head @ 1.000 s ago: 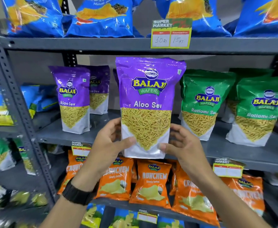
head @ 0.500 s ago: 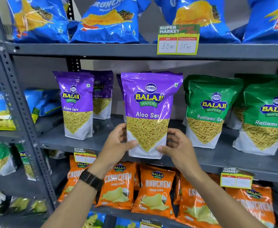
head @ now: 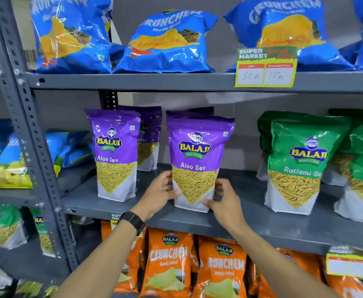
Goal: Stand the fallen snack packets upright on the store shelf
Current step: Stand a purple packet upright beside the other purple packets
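A purple Aloo Sev packet stands upright on the grey middle shelf, its base on the shelf board. My left hand grips its lower left edge and my right hand grips its lower right corner. Another purple Aloo Sev packet stands upright to the left, with a third behind it. A further purple packet's top shows just behind the held one.
Green Ratlami Sev packets stand at the right of the same shelf. Blue Crunchem bags fill the shelf above, orange ones the shelf below. Yellow price tags hang on shelf edges. A perforated upright post stands left.
Both hands carried the purple packet forward from the air in front of the shelf and set its base down on the middle shelf. The camera moved closer.
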### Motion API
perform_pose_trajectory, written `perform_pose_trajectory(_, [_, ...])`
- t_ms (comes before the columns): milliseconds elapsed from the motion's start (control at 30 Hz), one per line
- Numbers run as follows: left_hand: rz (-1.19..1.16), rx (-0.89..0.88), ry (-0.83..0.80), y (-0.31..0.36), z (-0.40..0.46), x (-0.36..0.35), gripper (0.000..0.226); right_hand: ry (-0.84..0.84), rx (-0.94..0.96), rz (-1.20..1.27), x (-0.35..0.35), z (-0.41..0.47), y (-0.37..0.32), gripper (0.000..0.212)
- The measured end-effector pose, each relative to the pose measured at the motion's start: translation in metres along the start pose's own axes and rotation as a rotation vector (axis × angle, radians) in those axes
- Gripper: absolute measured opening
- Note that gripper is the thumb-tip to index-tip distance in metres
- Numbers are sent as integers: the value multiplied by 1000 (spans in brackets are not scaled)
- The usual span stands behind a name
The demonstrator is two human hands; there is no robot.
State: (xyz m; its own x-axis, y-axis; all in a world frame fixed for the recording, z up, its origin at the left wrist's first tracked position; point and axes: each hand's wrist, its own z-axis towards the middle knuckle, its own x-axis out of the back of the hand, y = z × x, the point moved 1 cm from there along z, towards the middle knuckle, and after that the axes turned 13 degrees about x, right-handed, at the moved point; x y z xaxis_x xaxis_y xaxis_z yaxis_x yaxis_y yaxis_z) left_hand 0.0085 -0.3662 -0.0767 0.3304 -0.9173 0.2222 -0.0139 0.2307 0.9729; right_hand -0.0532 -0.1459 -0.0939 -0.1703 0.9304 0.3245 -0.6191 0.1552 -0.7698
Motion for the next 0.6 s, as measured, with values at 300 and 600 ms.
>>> perform_pose_trajectory(300, [-26,17,-7,-16,-3,62,51,-129,15,7,-49,5,-20,50])
perform_pose_trajectory(600, [-107,64,-44,-39,6,76,65,-102,20,-90,-52,2,-19,46])
